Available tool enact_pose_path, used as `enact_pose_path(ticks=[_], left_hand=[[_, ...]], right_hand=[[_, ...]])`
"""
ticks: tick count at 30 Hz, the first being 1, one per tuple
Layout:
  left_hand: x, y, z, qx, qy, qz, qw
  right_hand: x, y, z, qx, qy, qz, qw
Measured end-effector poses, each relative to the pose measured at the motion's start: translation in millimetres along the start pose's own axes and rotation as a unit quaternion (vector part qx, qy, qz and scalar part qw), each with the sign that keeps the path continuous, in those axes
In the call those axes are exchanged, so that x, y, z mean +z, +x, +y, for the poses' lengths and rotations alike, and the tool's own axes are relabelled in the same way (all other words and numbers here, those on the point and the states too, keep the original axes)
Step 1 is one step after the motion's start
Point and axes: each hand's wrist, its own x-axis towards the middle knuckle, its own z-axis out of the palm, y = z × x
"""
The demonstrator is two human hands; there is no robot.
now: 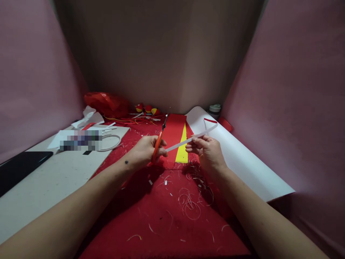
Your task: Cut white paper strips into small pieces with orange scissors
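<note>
Red cloth (164, 237), scraps (165, 182): some cutting apparently done. Left hand (147, 149): gripping scissors (160, 138) and white strip (179, 145). Right hand (209, 151): pinching same strip, unsevered between.

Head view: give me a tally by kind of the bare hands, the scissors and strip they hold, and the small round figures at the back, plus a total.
Bare hands, left hand and right hand: 2
Orange-handled metal scissors: 1
Narrow white strip, material unclear: 1
Small round red-and-yellow figures: 3
Total: 7
</note>
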Motion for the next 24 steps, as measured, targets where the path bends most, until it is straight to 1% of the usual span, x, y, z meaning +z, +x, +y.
enact_pose_path(ticks=[5,8,10,12,16,18,21,22,24], left_hand=[[2.4,0,-2,0.021,-0.024,0.009,0.999],[5.2,-1,-2,0.026,-0.029,0.024,0.999],[6.8,-2,-3,0.032,-0.033,0.02,0.999],[8.0,-3,-3,0.04,-0.04,0.008,0.998],[7.9,-4,-1,0.042,-0.043,-0.005,0.998],[6.6,-4,1,0.026,-0.038,0.009,0.999],[4.0,-5,4,-0.002,-0.05,0.049,0.998],[3.2,-5,5,-0.002,-0.06,0.054,0.997],[2.0,-4,4,0.013,-0.079,0.045,0.996]], right_hand=[[2,-1,1,-0.001,0.009,-0.007,1.0],[4,-4,6,0.029,0.002,-0.045,0.999],[6,-8,9,0.05,-0.008,-0.074,0.996],[8,-11,12,0.059,-0.017,-0.09,0.994],[9,-13,12,0.053,-0.022,-0.083,0.995],[9,-12,10,0.051,-0.019,-0.072,0.996],[8,-10,9,0.047,-0.017,-0.061,0.997],[8,-10,8,0.047,-0.016,-0.061,0.997],[8,-10,8,0.047,-0.014,-0.06,0.997]])
